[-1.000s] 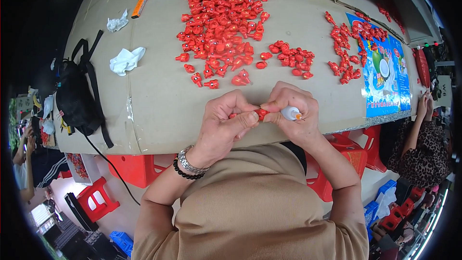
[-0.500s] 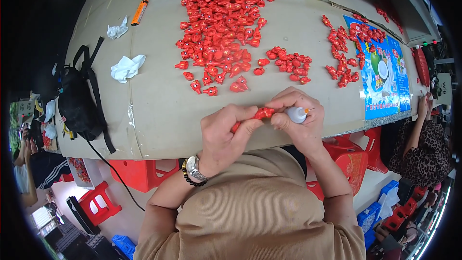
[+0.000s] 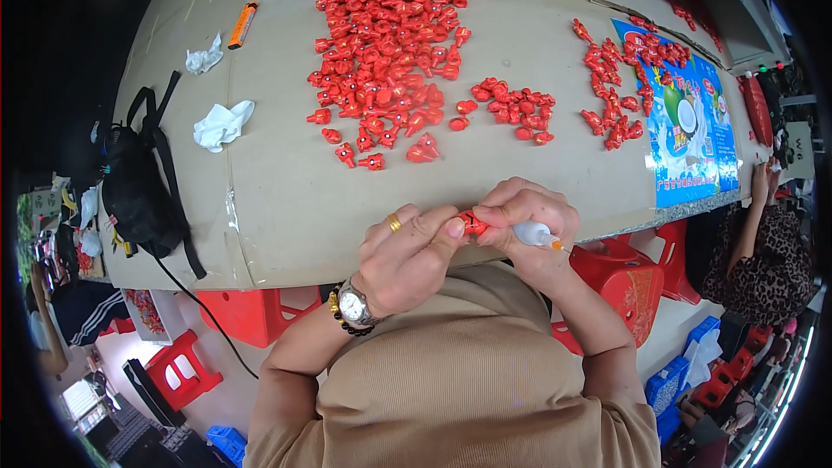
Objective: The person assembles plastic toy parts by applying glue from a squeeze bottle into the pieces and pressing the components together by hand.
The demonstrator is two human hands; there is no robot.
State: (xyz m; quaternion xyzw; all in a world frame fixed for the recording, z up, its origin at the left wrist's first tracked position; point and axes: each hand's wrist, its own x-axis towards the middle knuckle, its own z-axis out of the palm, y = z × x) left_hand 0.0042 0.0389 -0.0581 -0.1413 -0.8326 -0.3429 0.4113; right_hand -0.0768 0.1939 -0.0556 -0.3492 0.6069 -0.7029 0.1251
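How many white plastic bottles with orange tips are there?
1: the white plastic bottle with the orange tip is in the right hand. Others could be hidden in the background.

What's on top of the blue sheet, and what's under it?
Red pieces lie across the upper part of the blue sheet. The sheet's surface directly beneath them and the table under it are covered.

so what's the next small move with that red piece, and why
I'd probably press the red piece gently between the fingertips: the left hand and right hand both pinch it, while the bottle tucked in the right hand points its orange tip away from it. Whether the piece has a joint is hidden.
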